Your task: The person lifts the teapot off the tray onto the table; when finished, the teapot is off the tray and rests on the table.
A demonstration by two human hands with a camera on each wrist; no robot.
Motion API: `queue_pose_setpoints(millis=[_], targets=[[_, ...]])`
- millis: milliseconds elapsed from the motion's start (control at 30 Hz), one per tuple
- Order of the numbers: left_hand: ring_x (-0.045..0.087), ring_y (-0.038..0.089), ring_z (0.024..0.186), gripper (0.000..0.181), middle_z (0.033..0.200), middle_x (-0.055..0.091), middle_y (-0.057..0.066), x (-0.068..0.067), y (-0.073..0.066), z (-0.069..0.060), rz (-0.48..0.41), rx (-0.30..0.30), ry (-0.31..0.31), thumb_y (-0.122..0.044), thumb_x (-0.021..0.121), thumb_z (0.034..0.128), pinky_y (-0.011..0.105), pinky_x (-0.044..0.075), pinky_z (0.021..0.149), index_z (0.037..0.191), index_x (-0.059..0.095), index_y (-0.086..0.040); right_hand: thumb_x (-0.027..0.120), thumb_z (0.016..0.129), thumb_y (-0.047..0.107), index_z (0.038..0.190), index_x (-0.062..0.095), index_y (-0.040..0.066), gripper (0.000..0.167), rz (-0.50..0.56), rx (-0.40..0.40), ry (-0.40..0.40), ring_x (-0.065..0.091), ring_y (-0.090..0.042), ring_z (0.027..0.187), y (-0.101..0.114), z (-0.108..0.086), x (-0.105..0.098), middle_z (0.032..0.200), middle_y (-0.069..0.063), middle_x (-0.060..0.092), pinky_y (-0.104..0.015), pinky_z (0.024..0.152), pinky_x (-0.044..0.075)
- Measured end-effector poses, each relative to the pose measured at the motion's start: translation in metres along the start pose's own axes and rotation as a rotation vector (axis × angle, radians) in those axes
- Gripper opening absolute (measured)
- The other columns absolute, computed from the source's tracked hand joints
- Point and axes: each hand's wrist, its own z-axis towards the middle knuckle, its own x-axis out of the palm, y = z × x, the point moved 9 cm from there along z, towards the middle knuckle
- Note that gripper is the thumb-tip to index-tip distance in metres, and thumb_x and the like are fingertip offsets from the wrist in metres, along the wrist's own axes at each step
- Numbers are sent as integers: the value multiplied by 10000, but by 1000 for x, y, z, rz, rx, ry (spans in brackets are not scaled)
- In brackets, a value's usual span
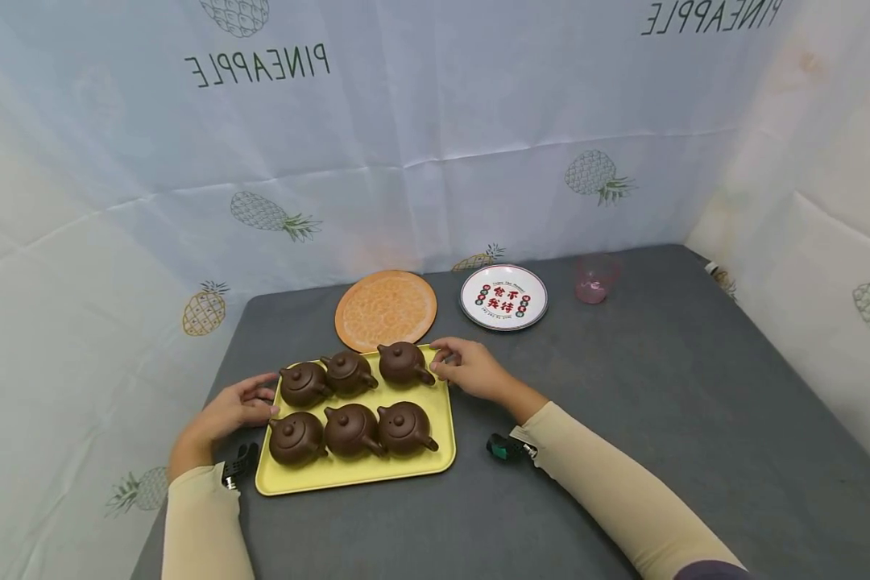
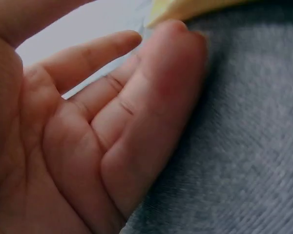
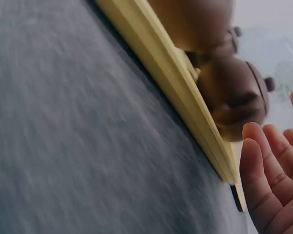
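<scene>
A yellow tray (image 1: 355, 476) holds several dark brown teapots (image 1: 351, 429) in two rows. My left hand (image 1: 235, 411) is at the tray's left edge, fingers apart and slightly bent; in the left wrist view a corner of the tray (image 2: 195, 9) shows beyond the fingers. At the tray's upper right corner is my right hand (image 1: 478, 372), its fingertips near the back right teapot (image 1: 402, 363). The right wrist view shows the loosely bent fingers (image 3: 271, 170) beside the tray's edge (image 3: 185, 105) and a teapot (image 3: 232, 92). Whether either hand touches the tray, I cannot tell.
Behind the tray lies a round orange mat (image 1: 386, 310). A white plate (image 1: 503, 297) with red characters is to its right, then a pink transparent cup (image 1: 593, 286). Pineapple-print cloth (image 1: 420, 193) hangs around the grey table (image 1: 623, 387).
</scene>
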Motion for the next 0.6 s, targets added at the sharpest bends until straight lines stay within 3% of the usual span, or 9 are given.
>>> queue_pose_setpoints(millis=[167,600], targets=[[615,134,850,736,1094,556,183,-1,5,4,39,4,-4,-77,739,860,270,527,716,1455,333,77,662,945,218,1273,598,86,359,54,32,29,661,-213,723,-3,3,15,971,-14,643,-350,563,538],[641,133,833,693,1079,554,133,4,7,7,-35,174,78,74,663,863,253,534,726,1423,271,183,652,951,189,1158,598,72,244,158,102,-11,651,-248,605,-17,10,25,847,-118,672,-374,521,548]])
